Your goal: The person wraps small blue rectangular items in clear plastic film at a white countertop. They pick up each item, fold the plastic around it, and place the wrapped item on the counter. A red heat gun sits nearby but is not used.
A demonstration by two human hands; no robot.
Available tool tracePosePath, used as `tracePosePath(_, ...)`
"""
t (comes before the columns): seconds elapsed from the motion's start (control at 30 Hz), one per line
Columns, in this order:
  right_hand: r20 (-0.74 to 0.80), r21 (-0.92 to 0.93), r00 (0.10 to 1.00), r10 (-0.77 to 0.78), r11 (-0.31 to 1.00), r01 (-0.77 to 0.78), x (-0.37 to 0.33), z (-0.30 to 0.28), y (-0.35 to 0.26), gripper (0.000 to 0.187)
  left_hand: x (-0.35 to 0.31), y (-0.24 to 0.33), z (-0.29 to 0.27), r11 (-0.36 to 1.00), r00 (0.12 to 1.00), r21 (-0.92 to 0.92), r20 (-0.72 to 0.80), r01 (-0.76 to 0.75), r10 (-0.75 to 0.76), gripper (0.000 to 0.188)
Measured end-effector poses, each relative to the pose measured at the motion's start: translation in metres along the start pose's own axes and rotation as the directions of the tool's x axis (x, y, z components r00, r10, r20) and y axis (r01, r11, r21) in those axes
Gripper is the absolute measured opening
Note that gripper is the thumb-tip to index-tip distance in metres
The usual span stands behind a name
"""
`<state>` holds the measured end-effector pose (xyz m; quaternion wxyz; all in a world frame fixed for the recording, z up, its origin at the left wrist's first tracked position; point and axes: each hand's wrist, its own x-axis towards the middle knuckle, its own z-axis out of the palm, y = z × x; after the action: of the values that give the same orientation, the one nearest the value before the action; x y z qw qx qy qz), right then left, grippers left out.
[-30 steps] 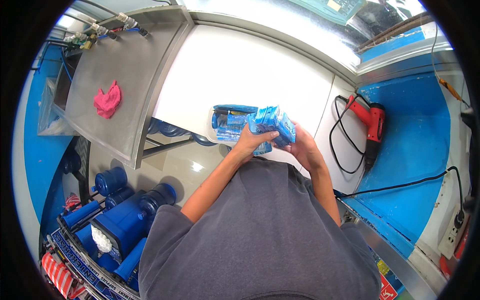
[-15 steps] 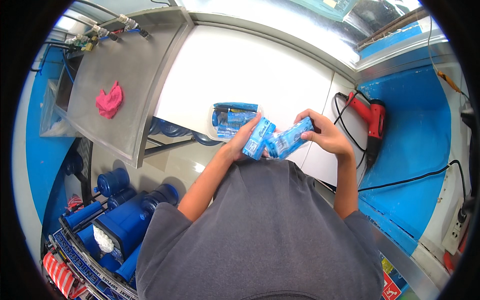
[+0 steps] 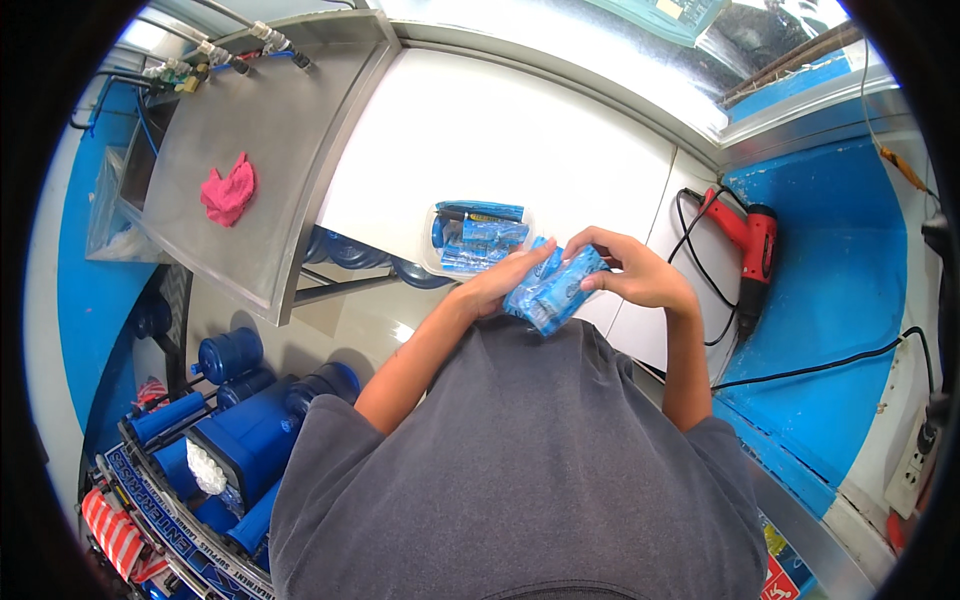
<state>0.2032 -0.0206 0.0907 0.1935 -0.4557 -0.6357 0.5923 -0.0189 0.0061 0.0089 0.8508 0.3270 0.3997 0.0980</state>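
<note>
Close in front of my body, both hands hold flat bundles of printed blue plastic shrink seals. My left hand [image 3: 497,284] is closed around one edge of a blue seal bundle [image 3: 541,268], its thumb lying on top. Fingers and thumb of my right hand [image 3: 640,272] pinch another seal bundle [image 3: 566,294], which is tilted and overlaps the first. Just beyond my left hand, a clear plastic container [image 3: 431,262] on the white counter holds several more blue seals [image 3: 495,232] and a dark pen-like stick.
The white counter [image 3: 500,130] meets a steel sink top [image 3: 290,130] with a pink cloth [image 3: 230,190]. A red and black heat gun [image 3: 757,250] with a black cord lies at the right. Blue water jugs [image 3: 232,352] stand lower left.
My right hand has moved a little left and toward me, bringing its bundle over the one in my left hand. The bundles have turned, and the whole view has shifted slightly.
</note>
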Motion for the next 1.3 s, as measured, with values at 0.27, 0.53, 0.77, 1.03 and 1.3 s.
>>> tracePosePath(0.27, 0.038, -0.021, 0.998, 0.055, 0.998, -0.054, -0.007, -0.006, 0.011, 0.042, -0.007, -0.016, 0.006, 1.0, 1.0, -0.015, 0.003, -0.002, 0.002, 0.061)
tracePosePath(0.53, 0.022, 0.037, 0.998, 0.065, 0.997, -0.066, 0.007, 0.004, 0.009, 0.045, -0.012, -0.016, 0.001, 0.997, 0.93, -0.059, 0.36, -0.05, 0.068, 0.073)
tracePosePath(0.77, 0.025, -0.125, 0.999, 0.023, 0.992, -0.02, 0.01, 0.01, -0.014, 0.04, -0.015, -0.013, -0.003, 0.986, 0.905, -0.14, 0.401, -0.09, 0.14, 0.073)
tracePosePath(1.03, -0.125, 0.171, 0.991, -0.044, 0.983, 0.065, 0.025, 0.029, -0.008, 0.036, -0.053, -0.025, -0.051, 0.954, 0.983, -0.254, -0.127, -0.16, 0.131, 0.053)
tracePosePath(1.3, -0.531, -0.19, 0.785, -0.318, 0.948, 0.255, 0.074, 0.106, 0.035, 0.04, -0.112, -0.059, -0.11, 0.847, 0.85, -0.318, -0.462, -0.427, 0.255, 0.035)
